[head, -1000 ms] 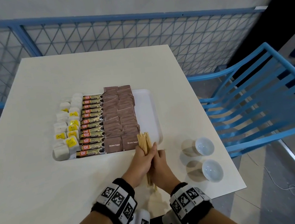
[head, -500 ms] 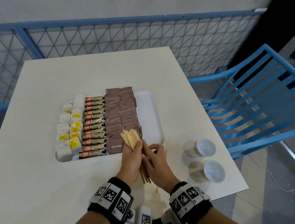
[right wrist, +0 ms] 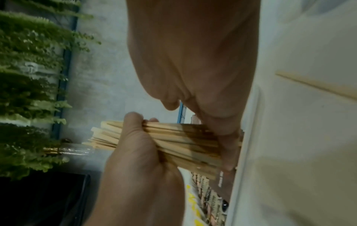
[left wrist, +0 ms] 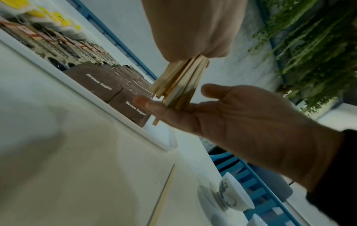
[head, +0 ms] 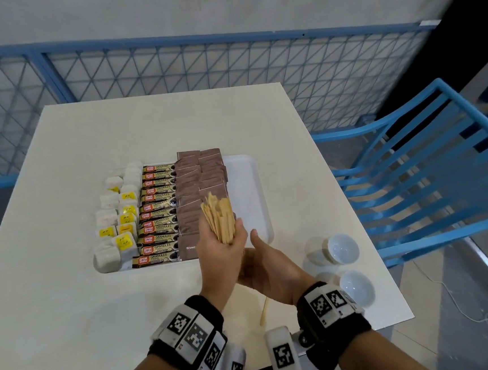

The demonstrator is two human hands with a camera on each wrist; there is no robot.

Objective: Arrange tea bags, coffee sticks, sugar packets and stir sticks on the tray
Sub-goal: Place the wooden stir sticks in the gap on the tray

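My left hand [head: 224,245] grips a bundle of wooden stir sticks [head: 219,216] upright above the near right part of the white tray [head: 260,201]. My right hand [head: 266,267] is open beneath it, its straight fingers [left wrist: 154,105] touching the sticks' lower ends [left wrist: 177,85]. The tray holds a column of tea bags [head: 119,222] at left, then coffee sticks [head: 157,216], then brown sugar packets [head: 195,183]; its right strip is bare. One loose stir stick [head: 264,311] lies on the table near my wrists.
Two small white cups [head: 341,248] [head: 356,288] sit tipped on the table to the right of my hands. A blue chair [head: 427,174] stands by the table's right edge, and a blue mesh railing [head: 197,68] runs behind the table.
My left hand has lifted the stick bundle up and forward over the tray's near edge. My right hand has let go of it and opened under its ends. One stick now lies on the table.
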